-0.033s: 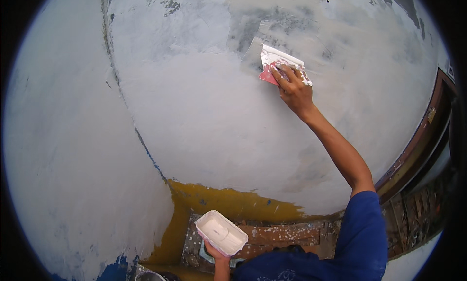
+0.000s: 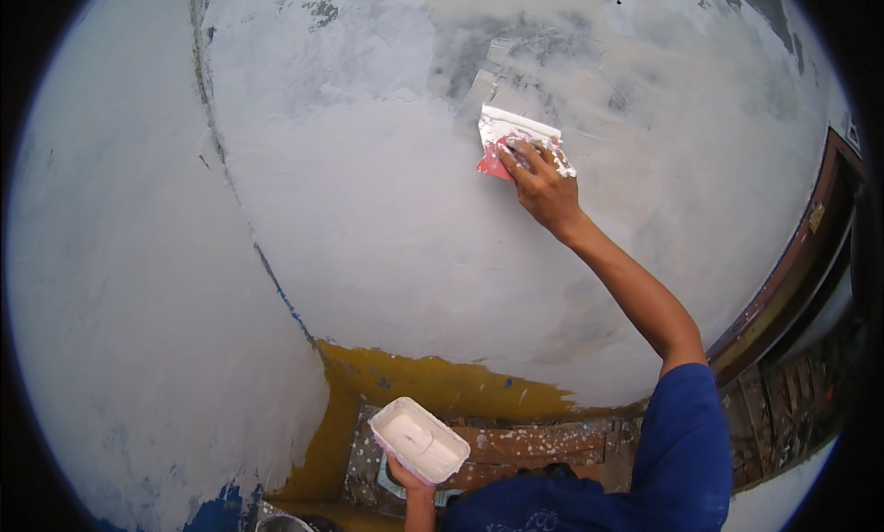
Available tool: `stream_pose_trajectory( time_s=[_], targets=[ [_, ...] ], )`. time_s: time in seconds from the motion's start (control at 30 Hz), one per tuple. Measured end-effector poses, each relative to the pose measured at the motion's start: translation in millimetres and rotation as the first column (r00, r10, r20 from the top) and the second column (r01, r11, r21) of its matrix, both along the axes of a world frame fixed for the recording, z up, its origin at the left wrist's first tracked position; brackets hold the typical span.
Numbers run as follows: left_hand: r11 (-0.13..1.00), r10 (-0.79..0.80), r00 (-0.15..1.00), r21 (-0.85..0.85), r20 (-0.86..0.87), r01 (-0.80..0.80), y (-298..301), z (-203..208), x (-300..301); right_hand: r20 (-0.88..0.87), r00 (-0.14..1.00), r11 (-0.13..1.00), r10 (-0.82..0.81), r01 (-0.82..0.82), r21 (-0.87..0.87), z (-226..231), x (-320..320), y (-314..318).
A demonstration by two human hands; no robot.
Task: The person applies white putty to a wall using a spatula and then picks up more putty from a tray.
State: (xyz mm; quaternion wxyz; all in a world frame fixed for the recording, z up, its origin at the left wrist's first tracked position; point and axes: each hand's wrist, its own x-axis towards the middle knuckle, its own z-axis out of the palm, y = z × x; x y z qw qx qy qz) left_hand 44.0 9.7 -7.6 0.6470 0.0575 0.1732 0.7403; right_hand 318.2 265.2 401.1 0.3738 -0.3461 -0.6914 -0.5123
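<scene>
My right hand [image 2: 545, 187] is closed on a red putty spreader [image 2: 495, 162], whose broad edge is loaded with white putty [image 2: 520, 122]. The spreader lies against the upper part of the wall [image 2: 396, 210], just below a grey, thinly coated patch [image 2: 534, 67]. Low in the view, my left hand [image 2: 406, 475] grips a white rectangular tub [image 2: 450, 456] from beneath. Pale putty [image 2: 410, 433] coats the tub's inside. Part of the left hand is hidden under the tub.
A cracked corner line [image 2: 276, 279] separates the left wall [image 2: 138, 256] from the one before me. Yellow old paint [image 2: 442, 385] shows low down. Below are paint-spattered brown boards [image 2: 534, 443] and a bucket rim [image 2: 281, 523]. A brown frame [image 2: 783, 274] stands at the right.
My right hand and the spreader have slid slightly down and left along the wall. The left hand and tub have stayed in place.
</scene>
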Motion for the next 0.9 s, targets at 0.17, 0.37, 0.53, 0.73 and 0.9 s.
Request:
stream_pose_trajectory(
  time_s=[0.17,0.37,0.53,0.73,0.9],
  targets=[
    [0.999,-0.051,0.999,0.007,0.006,0.051,3,3,3,0.115,0.987,0.974,0.110,-0.084,-0.210,-47,-21,-9],
    [1.000,-0.028,0.999,0.005,-0.033,0.028,-1,-8,-5,-0.134,0.987,0.984,0.093,-0.071,0.163,58,-42,-15],
    [0.999,-0.044,0.999,-0.008,-0.014,0.044,1,-6,3,0.067,0.994,0.996,-0.087,0.085,0.033,19,-54,31],
    [0.999,0.017,1.000,-0.035,-0.003,-0.017,-5,-15,-5,-0.168,0.957,0.971,0.235,-0.237,0.008,49,-52,-19],
    [0.999,0.014,0.999,-0.029,-0.031,-0.015,-4,-14,-3,-0.190,0.972,0.961,0.138,-0.085,0.263,132,-3,-5]
  ],
)
